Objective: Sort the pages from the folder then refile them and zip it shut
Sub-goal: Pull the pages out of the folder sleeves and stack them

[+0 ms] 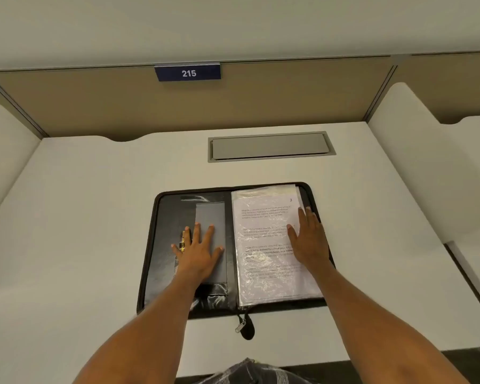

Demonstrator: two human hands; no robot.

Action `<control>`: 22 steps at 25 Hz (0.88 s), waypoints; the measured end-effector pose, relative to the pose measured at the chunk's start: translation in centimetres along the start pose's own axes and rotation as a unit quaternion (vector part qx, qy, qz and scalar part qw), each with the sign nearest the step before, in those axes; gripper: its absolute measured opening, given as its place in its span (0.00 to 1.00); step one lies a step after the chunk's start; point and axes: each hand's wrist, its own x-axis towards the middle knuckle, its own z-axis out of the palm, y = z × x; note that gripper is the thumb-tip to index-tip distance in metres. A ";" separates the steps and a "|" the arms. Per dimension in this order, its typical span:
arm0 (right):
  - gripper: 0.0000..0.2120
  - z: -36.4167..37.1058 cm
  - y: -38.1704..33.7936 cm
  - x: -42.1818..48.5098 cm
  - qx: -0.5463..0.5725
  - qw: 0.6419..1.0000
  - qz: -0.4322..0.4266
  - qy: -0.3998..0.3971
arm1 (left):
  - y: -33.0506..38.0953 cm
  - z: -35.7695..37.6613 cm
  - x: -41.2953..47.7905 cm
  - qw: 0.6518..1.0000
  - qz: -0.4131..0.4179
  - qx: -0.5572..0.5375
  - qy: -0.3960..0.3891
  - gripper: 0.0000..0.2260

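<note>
A white table fills the cubicle, walled by a tan partition that carries a blue plate reading 215. A grey hatch is set into the table near the back.

The black folder lies unzipped and spread flat at the near middle of the table. Its right half holds the pages, a stack in glossy clear sleeves. The top sheet is marked 3, so the stack looks out of order. I judge the sorting step is only at its start. The next move calls for curling fingers under the stack's free edge, or sliding a sheet out of its sleeve. The slick plastic may slip or cling.

The left grip, a bare hand, rests flat on the folder's left inner cover with fingers spread and straight, holding nothing. The right grip lies flat on the outer part of the pages, fingers straight, pressing and not grasping. So the pages sit directly under the right grip and just beside the left.

A pen sits in the left cover, touching the left fingers. The zipper pull hangs off the near edge, apart from both.
</note>
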 end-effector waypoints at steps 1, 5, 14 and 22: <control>0.32 0.0 0.3 -0.2 0.005 1.000 0.007 -0.017 | 0.0 0.2 -0.1 1.000 0.001 0.029 -0.003 0.33; 0.31 0.8 1.4 -0.9 -0.039 0.998 0.001 -0.041 | 0.1 0.3 -0.1 0.999 -0.004 0.044 -0.008 0.33; 0.32 1.3 2.2 -3.1 -0.037 0.999 -0.014 -0.033 | -0.8 1.6 -2.8 0.999 0.009 0.033 0.006 0.32; 0.32 2.0 2.2 -5.8 -0.028 1.000 -0.006 -0.007 | -1.7 2.7 -5.4 0.999 0.023 0.036 0.032 0.28</control>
